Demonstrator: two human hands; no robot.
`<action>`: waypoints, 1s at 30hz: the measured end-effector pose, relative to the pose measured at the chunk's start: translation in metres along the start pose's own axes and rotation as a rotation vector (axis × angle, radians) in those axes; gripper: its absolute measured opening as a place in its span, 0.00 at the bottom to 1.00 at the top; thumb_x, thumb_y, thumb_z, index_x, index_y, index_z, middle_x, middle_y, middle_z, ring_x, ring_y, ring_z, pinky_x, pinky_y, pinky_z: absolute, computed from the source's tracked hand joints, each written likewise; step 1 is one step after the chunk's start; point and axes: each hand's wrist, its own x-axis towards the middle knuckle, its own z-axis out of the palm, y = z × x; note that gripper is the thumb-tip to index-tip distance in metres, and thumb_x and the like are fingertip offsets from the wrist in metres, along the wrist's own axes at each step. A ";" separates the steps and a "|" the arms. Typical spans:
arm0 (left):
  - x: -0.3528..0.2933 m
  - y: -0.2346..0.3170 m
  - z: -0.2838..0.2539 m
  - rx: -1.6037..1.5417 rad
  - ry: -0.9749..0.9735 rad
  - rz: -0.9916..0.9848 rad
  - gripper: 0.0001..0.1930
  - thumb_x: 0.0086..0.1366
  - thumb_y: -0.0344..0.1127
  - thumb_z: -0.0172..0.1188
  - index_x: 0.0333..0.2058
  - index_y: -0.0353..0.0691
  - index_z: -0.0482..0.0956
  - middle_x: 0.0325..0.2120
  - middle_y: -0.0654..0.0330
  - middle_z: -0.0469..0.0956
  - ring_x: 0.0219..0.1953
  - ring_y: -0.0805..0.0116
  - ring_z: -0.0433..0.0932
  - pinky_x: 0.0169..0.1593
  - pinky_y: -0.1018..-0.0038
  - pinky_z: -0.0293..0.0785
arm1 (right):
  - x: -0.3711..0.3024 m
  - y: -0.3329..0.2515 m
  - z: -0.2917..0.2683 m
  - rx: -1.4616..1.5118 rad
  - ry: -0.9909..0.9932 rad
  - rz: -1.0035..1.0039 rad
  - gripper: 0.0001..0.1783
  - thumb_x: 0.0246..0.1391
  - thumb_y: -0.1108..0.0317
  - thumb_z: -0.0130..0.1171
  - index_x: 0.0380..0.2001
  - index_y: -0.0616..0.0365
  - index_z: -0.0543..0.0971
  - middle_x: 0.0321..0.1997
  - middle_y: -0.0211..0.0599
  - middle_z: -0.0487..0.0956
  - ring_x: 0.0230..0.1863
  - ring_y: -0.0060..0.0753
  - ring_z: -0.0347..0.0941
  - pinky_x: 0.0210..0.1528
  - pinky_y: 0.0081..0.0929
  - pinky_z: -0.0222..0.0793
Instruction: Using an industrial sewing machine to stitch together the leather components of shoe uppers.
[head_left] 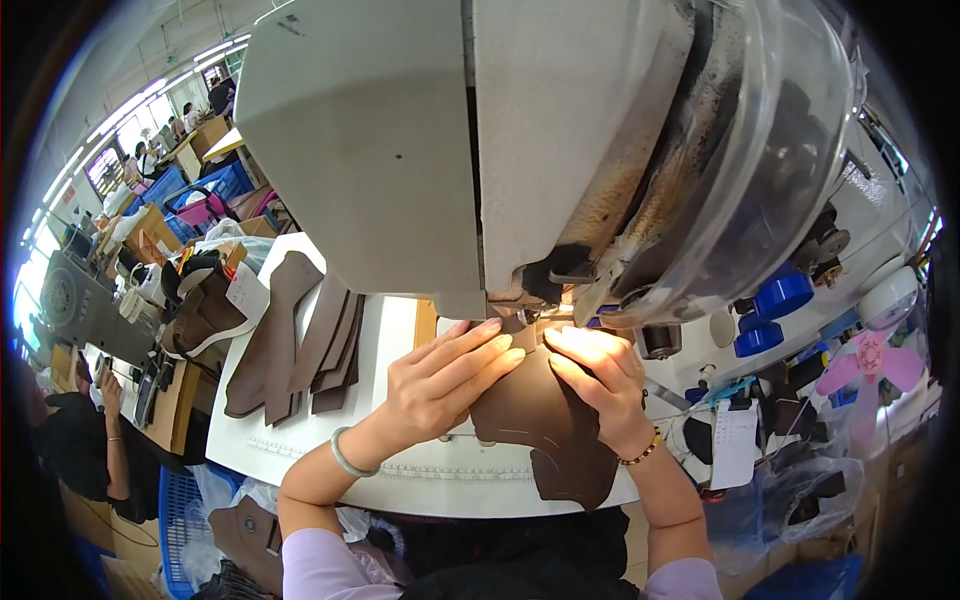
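Observation:
A dark brown leather piece [545, 425] lies on the white worktable [300, 455] under the needle area of a large grey sewing machine [400, 140]. My left hand [445, 380] rests flat on the piece's left side, fingers stretched toward the presser foot [530, 318]. On the right side, my right hand [600, 380] presses the leather, fingertips lit by the machine lamp. Both hands hold the leather down close to the needle. A pale bangle sits on my left wrist and a bead bracelet on my right.
A stack of brown cut leather pieces [295, 345] lies left on the table. Blue thread spools [775, 300] and a pink small fan [870, 365] stand right. Another person [75, 440] sits at lower left beside a blue crate [180, 520].

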 end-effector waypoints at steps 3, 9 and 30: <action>0.002 0.000 0.000 0.022 0.017 0.020 0.17 0.49 0.29 0.62 0.41 0.41 0.84 0.38 0.62 0.82 0.49 0.63 0.81 0.52 0.67 0.80 | -0.001 0.002 0.000 0.004 -0.015 0.008 0.14 0.51 0.69 0.53 0.40 0.51 0.82 0.44 0.32 0.82 0.43 0.32 0.75 0.45 0.31 0.66; 0.002 -0.003 0.002 0.013 0.034 0.011 0.18 0.46 0.29 0.64 0.40 0.41 0.83 0.38 0.61 0.82 0.48 0.63 0.81 0.51 0.68 0.80 | 0.000 0.004 0.000 -0.026 -0.042 -0.036 0.16 0.46 0.66 0.63 0.39 0.59 0.80 0.49 0.41 0.81 0.51 0.40 0.75 0.54 0.36 0.70; 0.002 -0.005 0.005 -0.109 -0.095 -0.068 0.26 0.44 0.33 0.65 0.47 0.36 0.79 0.42 0.58 0.76 0.50 0.56 0.76 0.49 0.62 0.71 | 0.028 -0.001 -0.025 -0.135 -0.286 -0.047 0.17 0.48 0.71 0.56 0.45 0.52 0.77 0.41 0.27 0.80 0.47 0.31 0.73 0.51 0.33 0.66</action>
